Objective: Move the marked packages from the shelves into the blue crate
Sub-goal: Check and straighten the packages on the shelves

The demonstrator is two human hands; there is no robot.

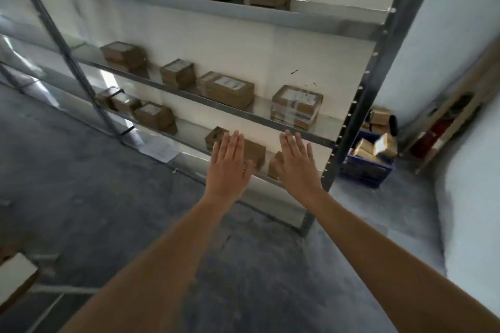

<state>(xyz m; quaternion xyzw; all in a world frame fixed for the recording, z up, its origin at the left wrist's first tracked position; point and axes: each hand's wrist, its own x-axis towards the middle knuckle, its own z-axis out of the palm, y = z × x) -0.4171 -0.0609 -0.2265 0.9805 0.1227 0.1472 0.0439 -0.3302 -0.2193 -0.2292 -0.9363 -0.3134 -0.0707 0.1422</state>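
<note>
A metal shelving unit (216,107) carries brown cardboard packages on several levels. My left hand (231,162) and my right hand (296,162) are stretched out flat, fingers apart, holding nothing, in front of the low shelf. Behind my left hand sits a brown package (255,151); a smaller package (274,167) shows beside my right hand. A taped package with a white label (296,105) stands on the shelf above. The blue crate (365,170) rests on the floor to the right of the shelving, with several packages in it. I cannot make out any marks in the blur.
The shelf's grey upright post (349,121) stands between my hands and the crate. A white wall (465,197) bulges in at the right. A wooden frame (446,127) leans behind the crate. A paper sheet (159,149) lies on the grey floor. A box corner (13,278) shows at bottom left.
</note>
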